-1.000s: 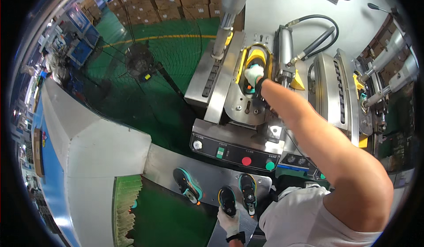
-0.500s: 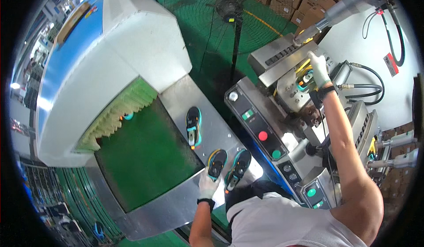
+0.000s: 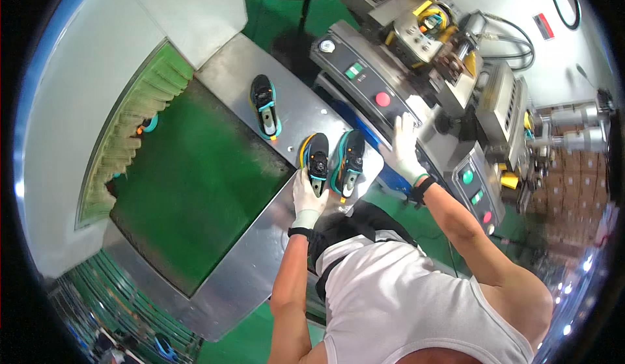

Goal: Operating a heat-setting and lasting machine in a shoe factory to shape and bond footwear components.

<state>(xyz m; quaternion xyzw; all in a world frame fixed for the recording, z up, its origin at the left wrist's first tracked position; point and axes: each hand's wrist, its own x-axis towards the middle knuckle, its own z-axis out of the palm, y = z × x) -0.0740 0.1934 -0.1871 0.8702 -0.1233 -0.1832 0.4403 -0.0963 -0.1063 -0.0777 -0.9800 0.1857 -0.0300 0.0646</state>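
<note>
My gloved left hand (image 3: 308,200) grips the heel end of a black sneaker (image 3: 318,154) with a yellow and teal sole edge; a grey last shows in its opening. Close on its right lies another black sneaker (image 3: 354,150) with a teal sole. A third black sneaker (image 3: 263,97) rests farther up the metal ledge. My gloved right hand (image 3: 406,148) hovers beside the control panel with its fingers stretched, holding nothing. At the far right, a shoe (image 3: 430,20) with yellow and teal parts sits in the pressing machine (image 3: 416,42).
A green conveyor belt (image 3: 195,188) runs under a bristle curtain (image 3: 140,120) of a white machine housing (image 3: 124,32); a teal-edged shoe (image 3: 149,124) shows beneath the bristles. The control panel (image 3: 364,81) carries a red button (image 3: 383,99). A second panel (image 3: 472,185) stands nearer, to my right.
My right hand has come away from the shoe in the pressing machine and back toward me, beside the panel. My left hand stays on the same sneaker. The whole view has shifted.
</note>
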